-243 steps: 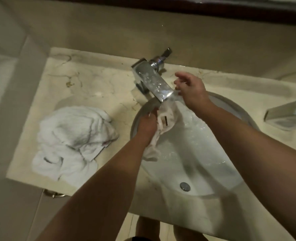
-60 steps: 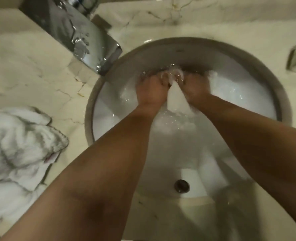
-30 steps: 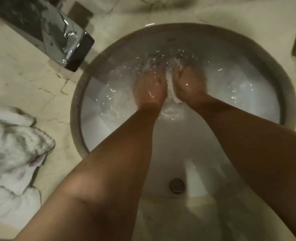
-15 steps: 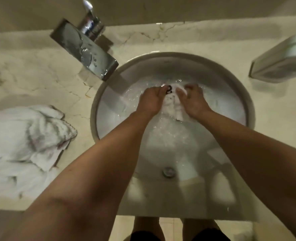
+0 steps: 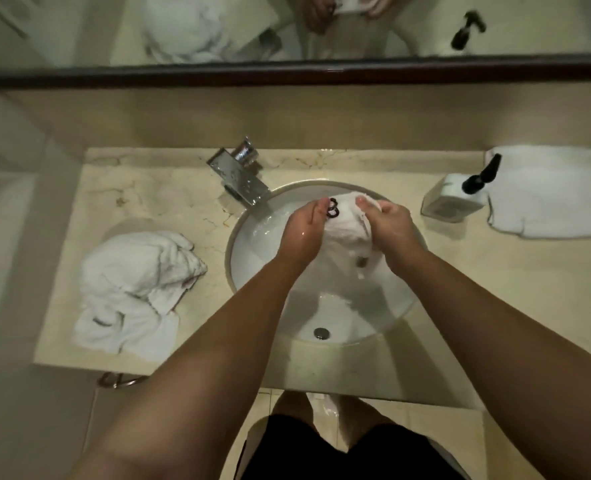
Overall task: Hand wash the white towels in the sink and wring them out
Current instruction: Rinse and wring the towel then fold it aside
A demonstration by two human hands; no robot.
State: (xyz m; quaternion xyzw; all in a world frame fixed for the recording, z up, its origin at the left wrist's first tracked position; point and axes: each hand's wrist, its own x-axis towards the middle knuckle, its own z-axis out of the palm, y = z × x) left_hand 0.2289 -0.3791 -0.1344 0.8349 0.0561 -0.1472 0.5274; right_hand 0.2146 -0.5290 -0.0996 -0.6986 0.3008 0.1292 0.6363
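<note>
A small wet white towel (image 5: 347, 226) with a black mark near its top edge hangs over the round white sink (image 5: 252, 237). My left hand (image 5: 304, 230) grips its left side and my right hand (image 5: 389, 225) grips its right side, both above the far half of the basin. A crumpled pile of white towels (image 5: 131, 289) lies on the marble counter to the left of the sink. A folded white towel (image 5: 550, 192) lies flat at the far right of the counter.
A chrome faucet (image 5: 240, 178) juts over the sink's far left rim. A soap dispenser (image 5: 457, 199) with a black pump stands right of the sink. The drain (image 5: 320, 333) sits near the basin's front. A mirror (image 5: 287, 26) runs along the wall behind.
My hands have lifted the towel a little out of the water and spread it between them. The view has pulled back and up, showing the mirror and the whole counter.
</note>
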